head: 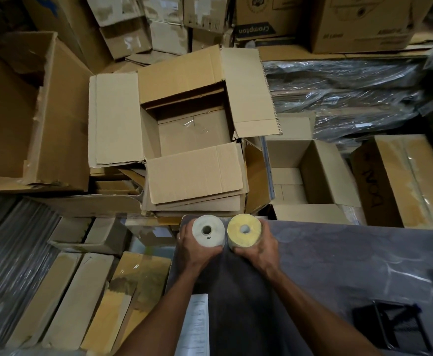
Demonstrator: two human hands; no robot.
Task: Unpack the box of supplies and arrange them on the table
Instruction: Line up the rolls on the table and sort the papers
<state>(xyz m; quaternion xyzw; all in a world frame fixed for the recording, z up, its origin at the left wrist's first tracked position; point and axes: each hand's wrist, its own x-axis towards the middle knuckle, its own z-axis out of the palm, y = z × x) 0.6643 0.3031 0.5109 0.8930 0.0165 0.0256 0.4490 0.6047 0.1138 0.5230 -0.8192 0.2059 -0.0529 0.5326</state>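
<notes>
Meanwhile, the person's left hand [194, 249] was wrapped around a white paper roll with a hollow core [207, 230], and the right hand [258, 249] gripped a yellow paper roll of the same shape [244, 229]. Both rolls stood on end, side by side and nearly touching, at the far edge of the dark grey table [338, 258]. Beyond them sat the open brown cardboard box [192, 129], its flaps spread, among stacked cartons.

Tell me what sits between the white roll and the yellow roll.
Nothing: head view shows the white roll and yellow roll side by side, almost touching.
</notes>
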